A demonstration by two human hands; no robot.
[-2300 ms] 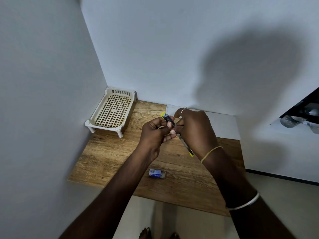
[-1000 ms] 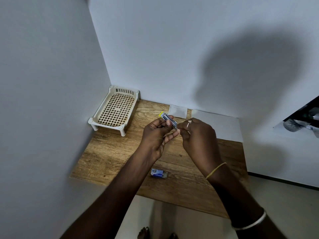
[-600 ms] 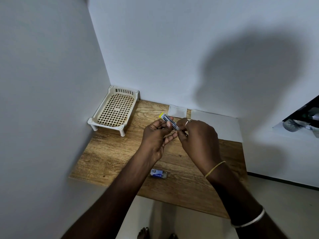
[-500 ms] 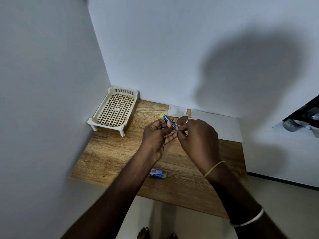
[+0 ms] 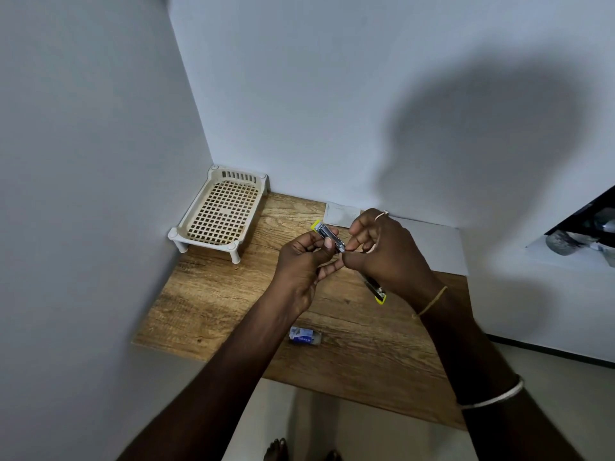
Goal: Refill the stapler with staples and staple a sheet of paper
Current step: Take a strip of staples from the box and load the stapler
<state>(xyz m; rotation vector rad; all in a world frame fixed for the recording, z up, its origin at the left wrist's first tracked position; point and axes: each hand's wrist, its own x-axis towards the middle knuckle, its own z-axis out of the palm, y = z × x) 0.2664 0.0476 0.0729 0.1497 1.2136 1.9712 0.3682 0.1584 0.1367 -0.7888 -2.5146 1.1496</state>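
A small metal stapler (image 5: 327, 235) with yellow-green ends is hinged open above the wooden table (image 5: 213, 294). My left hand (image 5: 299, 261) grips its upper arm between thumb and fingers. My right hand (image 5: 382, 251) pinches at the near end of that arm with thumb and forefinger; whether staples are between them is too small to tell. The stapler's other arm (image 5: 377, 291) sticks out below my right palm. A small blue and white staple box (image 5: 304, 335) lies on the table nearer to me. A white sheet of paper (image 5: 436, 247) lies flat at the back right, partly hidden by my right hand.
A cream plastic mesh tray on short legs (image 5: 221, 212) stands in the back left corner. A smaller white paper (image 5: 339, 213) lies against the back wall. Walls close the table at the left and back. The table's front edge (image 5: 332, 387) is near my forearms.
My right hand has closed in on the stapler and pinches at its end. The stapler's lower arm now shows below my right palm. The left hand holds steady.
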